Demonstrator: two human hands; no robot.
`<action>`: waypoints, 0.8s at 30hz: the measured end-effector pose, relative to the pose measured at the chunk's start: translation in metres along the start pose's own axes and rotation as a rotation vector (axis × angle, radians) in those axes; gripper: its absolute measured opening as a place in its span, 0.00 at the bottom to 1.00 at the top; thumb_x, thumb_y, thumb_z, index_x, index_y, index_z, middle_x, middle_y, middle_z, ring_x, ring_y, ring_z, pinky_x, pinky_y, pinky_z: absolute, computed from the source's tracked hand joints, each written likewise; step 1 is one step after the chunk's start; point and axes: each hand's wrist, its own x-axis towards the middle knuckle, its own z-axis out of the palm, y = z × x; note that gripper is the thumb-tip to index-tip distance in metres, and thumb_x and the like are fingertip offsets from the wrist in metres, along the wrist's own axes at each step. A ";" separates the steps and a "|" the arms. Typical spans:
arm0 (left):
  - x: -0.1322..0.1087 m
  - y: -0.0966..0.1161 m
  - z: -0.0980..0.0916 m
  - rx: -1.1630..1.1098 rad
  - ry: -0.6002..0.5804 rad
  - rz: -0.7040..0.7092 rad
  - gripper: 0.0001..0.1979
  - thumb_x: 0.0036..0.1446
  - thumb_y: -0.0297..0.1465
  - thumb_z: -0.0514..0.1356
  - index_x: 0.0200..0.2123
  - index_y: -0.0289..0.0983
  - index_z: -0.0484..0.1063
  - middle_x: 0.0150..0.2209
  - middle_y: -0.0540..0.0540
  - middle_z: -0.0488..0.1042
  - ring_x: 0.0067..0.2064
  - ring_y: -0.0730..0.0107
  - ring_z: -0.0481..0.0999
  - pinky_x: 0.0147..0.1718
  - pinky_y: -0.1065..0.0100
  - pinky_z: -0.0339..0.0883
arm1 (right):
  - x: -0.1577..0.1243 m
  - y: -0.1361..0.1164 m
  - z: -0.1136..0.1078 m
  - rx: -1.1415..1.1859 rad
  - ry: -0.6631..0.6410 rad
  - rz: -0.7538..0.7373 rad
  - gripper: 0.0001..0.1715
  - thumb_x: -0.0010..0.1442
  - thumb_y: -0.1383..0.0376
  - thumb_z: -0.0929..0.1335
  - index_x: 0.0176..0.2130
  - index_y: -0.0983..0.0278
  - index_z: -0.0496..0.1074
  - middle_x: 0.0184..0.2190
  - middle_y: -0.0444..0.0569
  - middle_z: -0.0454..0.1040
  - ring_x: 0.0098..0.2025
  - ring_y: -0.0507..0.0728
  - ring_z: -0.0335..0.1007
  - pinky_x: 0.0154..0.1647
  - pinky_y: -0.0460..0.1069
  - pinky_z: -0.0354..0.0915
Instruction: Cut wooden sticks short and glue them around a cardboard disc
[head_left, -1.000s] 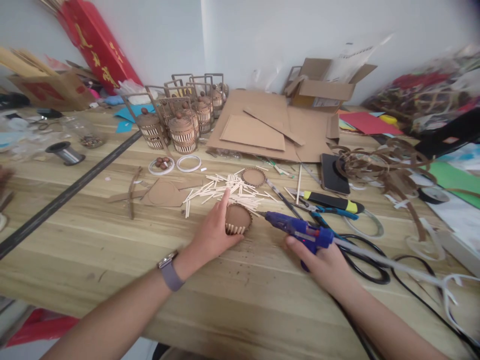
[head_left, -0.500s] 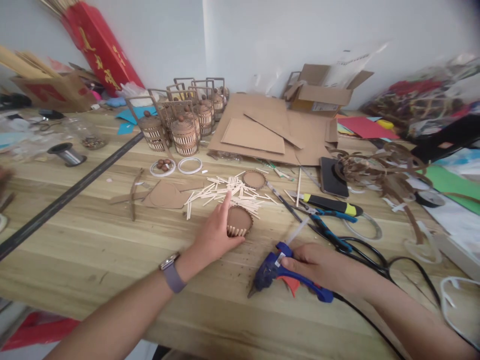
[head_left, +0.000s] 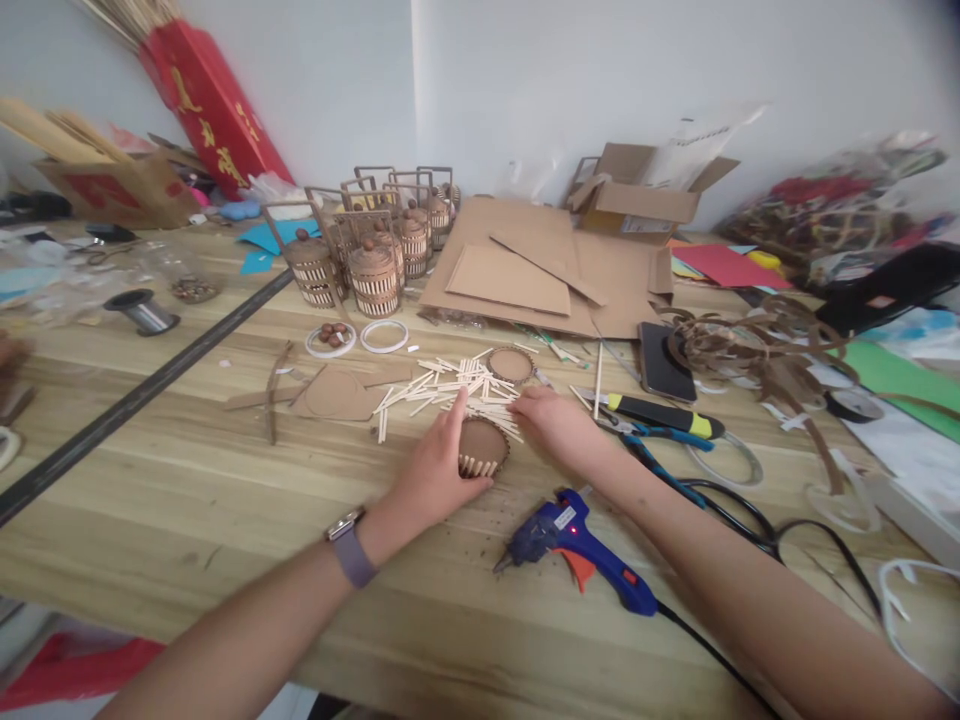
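Observation:
My left hand [head_left: 431, 470] curls its thumb and forefinger around a small round cardboard base [head_left: 484, 442], gripping it by the left side. A row of short light sticks stands along the near rim of that base. My right hand [head_left: 559, 425] is at the right edge of a heap of loose wooden sticks [head_left: 435, 385], fingertips pinched together; what they hold, if anything, cannot be made out. Below my right forearm a blue glue gun [head_left: 577, 540] lies on the table, its nozzle pointing left. Behind the heap sits a second round cardboard base [head_left: 511, 364].
Small lidded baskets with handles [head_left: 375, 280] stand at the back left, beside cardboard sheets [head_left: 510, 280]. To the right lie a utility knife [head_left: 664, 415], pliers [head_left: 667, 435], a phone [head_left: 666, 362] and brown strips [head_left: 720, 345]. The glue gun's cord [head_left: 712, 650] runs to the front right.
My right hand has let go of the glue gun, which now lies on the table, and has moved up and left to the stick heap. My left hand stays at the round base.

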 end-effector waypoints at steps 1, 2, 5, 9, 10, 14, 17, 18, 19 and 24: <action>0.000 -0.001 0.000 0.001 0.002 0.011 0.61 0.43 0.25 0.70 0.69 0.44 0.31 0.66 0.33 0.56 0.65 0.46 0.59 0.59 0.46 0.58 | 0.001 0.001 0.001 -0.004 -0.003 -0.006 0.13 0.65 0.72 0.62 0.36 0.68 0.76 0.36 0.57 0.75 0.41 0.59 0.71 0.43 0.50 0.63; 0.000 -0.001 0.000 0.002 0.003 0.019 0.61 0.43 0.25 0.70 0.69 0.44 0.30 0.66 0.33 0.56 0.65 0.46 0.59 0.59 0.46 0.58 | 0.001 0.003 0.002 -0.007 -0.004 -0.012 0.14 0.65 0.72 0.61 0.35 0.68 0.75 0.35 0.57 0.75 0.40 0.59 0.71 0.42 0.50 0.63; -0.001 -0.002 0.001 0.000 0.001 0.028 0.60 0.44 0.26 0.70 0.69 0.45 0.30 0.66 0.34 0.56 0.64 0.47 0.60 0.59 0.46 0.59 | -0.004 0.007 0.002 -0.003 0.007 -0.013 0.13 0.65 0.72 0.61 0.34 0.69 0.74 0.35 0.58 0.75 0.40 0.60 0.71 0.41 0.50 0.62; 0.000 0.000 -0.001 -0.017 -0.001 0.006 0.59 0.43 0.25 0.70 0.69 0.44 0.33 0.65 0.33 0.56 0.64 0.45 0.59 0.59 0.45 0.58 | -0.013 0.013 -0.005 0.058 0.052 0.050 0.10 0.64 0.71 0.61 0.34 0.68 0.71 0.36 0.58 0.74 0.37 0.59 0.70 0.38 0.50 0.63; 0.000 0.000 -0.001 -0.020 -0.005 0.000 0.59 0.43 0.25 0.70 0.69 0.44 0.33 0.65 0.33 0.56 0.64 0.45 0.60 0.59 0.45 0.58 | -0.016 0.014 -0.007 0.078 0.061 0.067 0.09 0.63 0.71 0.61 0.35 0.67 0.70 0.35 0.56 0.74 0.35 0.57 0.70 0.37 0.49 0.63; 0.000 0.001 -0.002 -0.021 -0.015 -0.005 0.59 0.44 0.26 0.70 0.69 0.42 0.33 0.63 0.34 0.59 0.63 0.46 0.62 0.59 0.46 0.59 | -0.030 0.011 -0.019 0.380 0.091 0.099 0.11 0.60 0.68 0.62 0.44 0.65 0.66 0.29 0.46 0.72 0.28 0.53 0.68 0.30 0.46 0.63; 0.000 0.001 -0.002 -0.011 -0.011 0.000 0.59 0.44 0.27 0.70 0.69 0.42 0.32 0.62 0.34 0.60 0.62 0.47 0.62 0.58 0.46 0.60 | -0.041 -0.002 -0.024 0.701 0.016 0.029 0.18 0.56 0.68 0.62 0.48 0.63 0.64 0.28 0.42 0.71 0.27 0.52 0.67 0.29 0.45 0.62; 0.000 0.001 -0.002 -0.009 -0.011 0.003 0.59 0.44 0.26 0.70 0.69 0.43 0.32 0.62 0.35 0.60 0.62 0.46 0.62 0.58 0.46 0.61 | -0.043 -0.006 -0.024 0.757 -0.025 -0.001 0.18 0.56 0.68 0.63 0.47 0.62 0.64 0.27 0.41 0.70 0.27 0.51 0.66 0.29 0.45 0.62; 0.000 0.001 -0.003 -0.009 -0.012 0.006 0.59 0.44 0.26 0.70 0.69 0.43 0.32 0.62 0.34 0.60 0.62 0.46 0.62 0.57 0.46 0.61 | -0.044 -0.011 -0.024 0.796 -0.059 -0.020 0.16 0.55 0.68 0.63 0.46 0.61 0.64 0.26 0.40 0.69 0.26 0.51 0.66 0.28 0.45 0.61; 0.001 0.004 -0.004 -0.010 -0.024 -0.007 0.59 0.45 0.28 0.70 0.69 0.42 0.32 0.61 0.33 0.61 0.61 0.44 0.63 0.55 0.44 0.62 | -0.043 -0.025 -0.017 0.820 -0.071 -0.009 0.08 0.55 0.69 0.64 0.38 0.60 0.62 0.26 0.40 0.71 0.27 0.51 0.67 0.28 0.45 0.61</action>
